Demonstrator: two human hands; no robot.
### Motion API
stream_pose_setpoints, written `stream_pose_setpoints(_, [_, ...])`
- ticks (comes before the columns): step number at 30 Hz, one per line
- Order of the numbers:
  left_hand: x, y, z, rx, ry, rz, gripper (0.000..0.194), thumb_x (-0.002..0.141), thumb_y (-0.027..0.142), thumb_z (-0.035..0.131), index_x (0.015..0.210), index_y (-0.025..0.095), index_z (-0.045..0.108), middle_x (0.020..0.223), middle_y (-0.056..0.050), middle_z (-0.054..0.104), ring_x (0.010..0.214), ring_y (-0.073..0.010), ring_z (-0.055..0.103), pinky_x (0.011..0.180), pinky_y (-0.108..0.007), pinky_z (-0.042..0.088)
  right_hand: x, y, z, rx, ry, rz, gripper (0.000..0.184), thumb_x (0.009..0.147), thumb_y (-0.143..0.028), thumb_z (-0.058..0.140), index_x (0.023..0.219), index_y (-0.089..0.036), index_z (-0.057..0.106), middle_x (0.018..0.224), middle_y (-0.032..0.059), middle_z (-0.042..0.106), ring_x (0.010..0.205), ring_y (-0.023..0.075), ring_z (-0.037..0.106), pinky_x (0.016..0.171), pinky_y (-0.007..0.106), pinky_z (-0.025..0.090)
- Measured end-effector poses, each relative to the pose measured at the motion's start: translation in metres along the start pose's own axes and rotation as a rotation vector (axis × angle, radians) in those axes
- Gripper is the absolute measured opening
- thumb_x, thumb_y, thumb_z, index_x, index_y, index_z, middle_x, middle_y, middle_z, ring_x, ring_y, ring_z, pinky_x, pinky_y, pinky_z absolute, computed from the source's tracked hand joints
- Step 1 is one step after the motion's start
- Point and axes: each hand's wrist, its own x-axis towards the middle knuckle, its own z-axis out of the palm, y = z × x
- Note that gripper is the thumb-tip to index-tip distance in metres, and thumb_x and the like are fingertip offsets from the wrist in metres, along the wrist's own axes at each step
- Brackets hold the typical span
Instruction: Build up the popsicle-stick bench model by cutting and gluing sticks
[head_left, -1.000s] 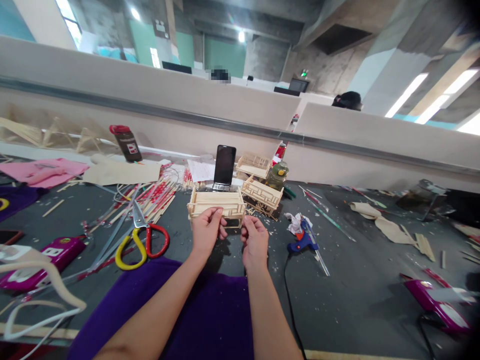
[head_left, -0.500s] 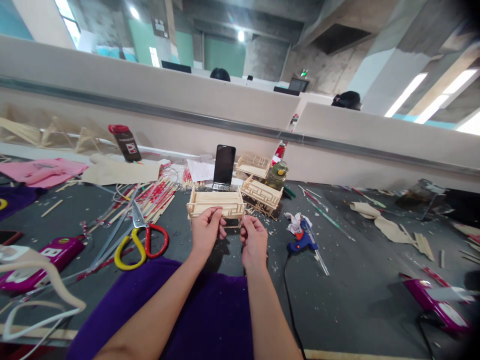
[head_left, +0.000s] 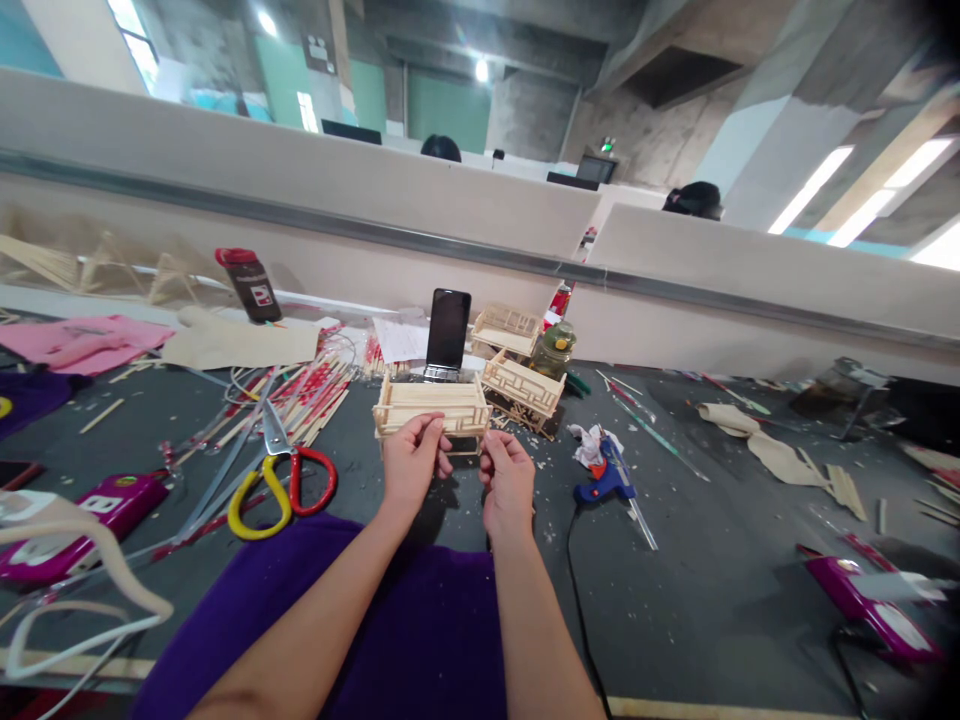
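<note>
Fingers (head_left: 431,437) curled, touching wooden model (head_left: 427,395), forearms (head_left: 330,600) outstretched

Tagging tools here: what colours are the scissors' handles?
One yellow handle, one red handle; shows best in the head view, the only one.

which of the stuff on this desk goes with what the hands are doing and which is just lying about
Likely in the job:
wooden-stick model, in the left hand
right hand, at its corner
wooden sticks
blue glue gun
scissors

Probably just lying about:
red-lidded bottle
black phone
pink cloth
</note>
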Motion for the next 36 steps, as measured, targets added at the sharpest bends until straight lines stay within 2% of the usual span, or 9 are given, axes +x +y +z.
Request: stream_pose_setpoints(36, [-0.0003, -0.0010, -0.0011, 0.024, -0.003, 0.015, 0.041, 0.080, 0.042, 0.065, 0.107, 0.010, 0.063, 0.059, 0.003, 0.060, 0.036, -0.0091, 0.053, 0.034, -0.019, 0.042, 0.0006, 0.0020, -0.0004, 0.004, -0.016, 0.004, 0.026, 0.063, -0.034, 0.077, 0.076, -0.016, 0.063, 0.063, -0.0050, 0.058, 0.046, 0.0040, 0.041, 0.039, 0.015, 0.026])
